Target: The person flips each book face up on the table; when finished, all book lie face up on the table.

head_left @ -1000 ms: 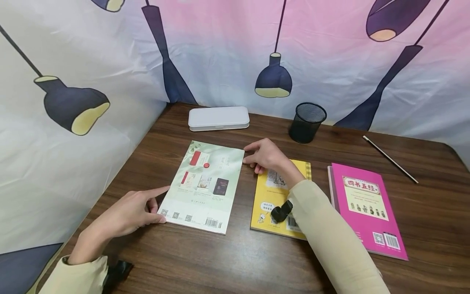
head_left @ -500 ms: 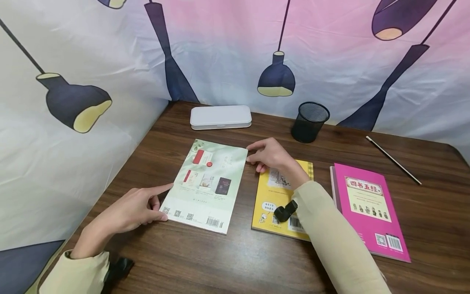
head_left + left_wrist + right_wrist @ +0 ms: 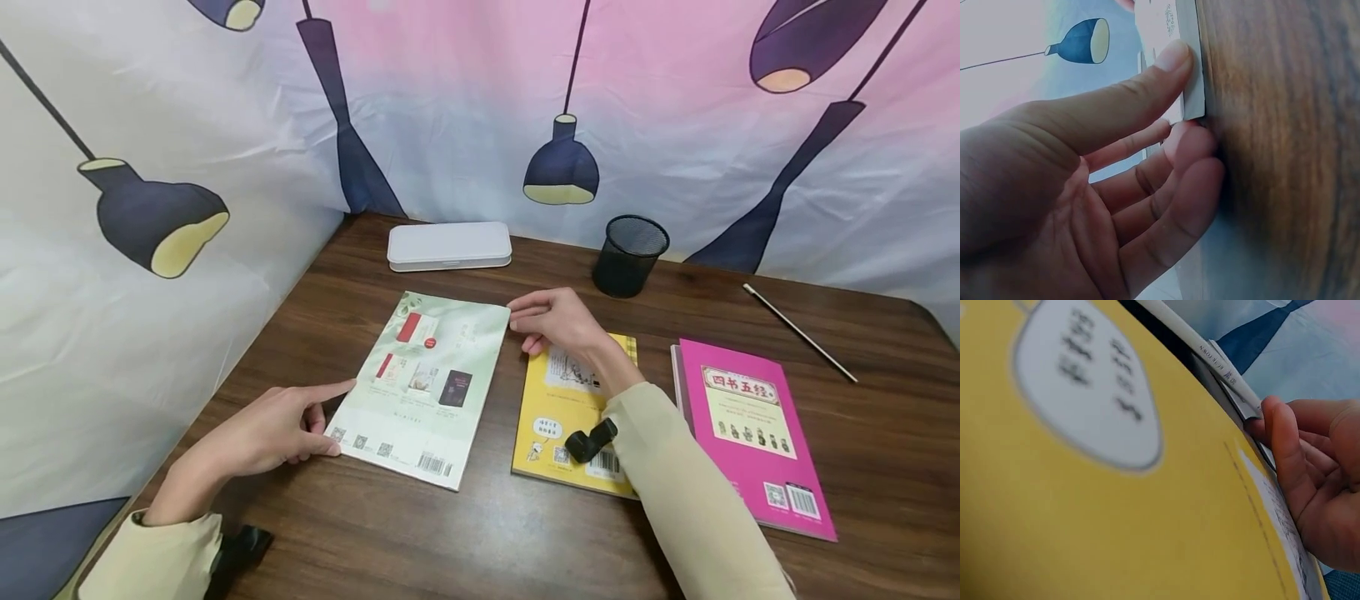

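Note:
A pale green book (image 3: 420,392), back cover up with barcodes along its near end, lies on the table between both hands. My left hand (image 3: 262,429) touches its left side: the index fingertip meets the edge and the thumb is at the near corner. In the left wrist view the thumb (image 3: 1172,59) rests against the book's corner, the other fingers bent below it. My right hand (image 3: 562,321) reaches over a yellow book (image 3: 555,417), its thumb and index fingertips at the green book's far right corner. The right wrist view shows those fingertips against the spine (image 3: 1225,372).
A pink book (image 3: 757,433) lies to the right, with a thin silver stick (image 3: 798,333) beyond it. At the back stand a white case (image 3: 450,246) and a black mesh pen cup (image 3: 630,254). A printed curtain (image 3: 465,108) hangs behind the wooden table (image 3: 480,550).
The green book has turned slightly clockwise, its far end shifting a little to the right. My right hand has moved slightly right with it; the left stays at the near corner.

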Demonstrator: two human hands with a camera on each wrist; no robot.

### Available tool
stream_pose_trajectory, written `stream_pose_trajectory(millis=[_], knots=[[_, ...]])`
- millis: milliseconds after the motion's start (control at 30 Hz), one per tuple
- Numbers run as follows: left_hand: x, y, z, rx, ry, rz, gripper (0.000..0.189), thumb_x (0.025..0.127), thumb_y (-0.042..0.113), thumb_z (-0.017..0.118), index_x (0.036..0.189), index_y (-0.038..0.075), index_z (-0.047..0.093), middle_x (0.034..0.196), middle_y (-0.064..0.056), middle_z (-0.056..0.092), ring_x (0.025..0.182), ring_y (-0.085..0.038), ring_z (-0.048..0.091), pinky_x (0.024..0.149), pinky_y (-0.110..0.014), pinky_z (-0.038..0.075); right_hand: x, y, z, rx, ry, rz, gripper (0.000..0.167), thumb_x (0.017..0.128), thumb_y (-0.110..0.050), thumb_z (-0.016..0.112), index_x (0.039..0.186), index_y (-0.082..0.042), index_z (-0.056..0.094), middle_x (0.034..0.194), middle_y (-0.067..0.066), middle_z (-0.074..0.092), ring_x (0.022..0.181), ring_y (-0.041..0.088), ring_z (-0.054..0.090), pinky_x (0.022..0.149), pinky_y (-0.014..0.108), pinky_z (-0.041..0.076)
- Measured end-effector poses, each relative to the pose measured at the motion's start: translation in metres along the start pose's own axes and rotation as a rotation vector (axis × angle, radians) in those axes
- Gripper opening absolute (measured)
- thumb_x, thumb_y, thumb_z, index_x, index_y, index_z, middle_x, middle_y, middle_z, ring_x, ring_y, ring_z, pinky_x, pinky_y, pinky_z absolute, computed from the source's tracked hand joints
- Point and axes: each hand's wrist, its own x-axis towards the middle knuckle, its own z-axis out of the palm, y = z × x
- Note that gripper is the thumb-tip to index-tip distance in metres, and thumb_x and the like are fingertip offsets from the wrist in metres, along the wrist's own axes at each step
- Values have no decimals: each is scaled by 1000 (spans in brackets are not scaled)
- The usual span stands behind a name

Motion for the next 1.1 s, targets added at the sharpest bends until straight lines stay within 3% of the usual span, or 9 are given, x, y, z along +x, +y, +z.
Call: stream_pose_trajectory(millis=[133,400,633,1100], knots=[[2,0,-1,-7,-8,3,85,86,19,88,159,5,46,77,1,57,59,-13,57,53,-27,47,-3,2,-2,25,6,-33,33,99,0,70,132,-2,68,123,18,75,66,16,72,66,29,63],[5,-1,-2,-10,-16,8,86,85,18,89,159,5,47,77,1,58,58,-14,57,52,-27,48,-5,3,-1,82,17,-98,28,97,4,71,125,-2,67,103,11,74,70,19,73,68,31,64],[6,-3,-3,-36,-35,23,86,85,19,88,160,7,46,76,0,58,57,-14,57,51,-28,49,-8,6,-2,124,8,-141,40,97,4,71,136,-7,70,105,10,72,75,19,72,71,30,64],[6,-7,-5,-92,-62,38,87,86,19,88,161,10,45,76,-1,58,59,-15,57,53,-28,51,-13,12,-6,144,-30,-216,42,95,7,72,136,-2,70,100,7,74,73,17,72,71,30,64]])
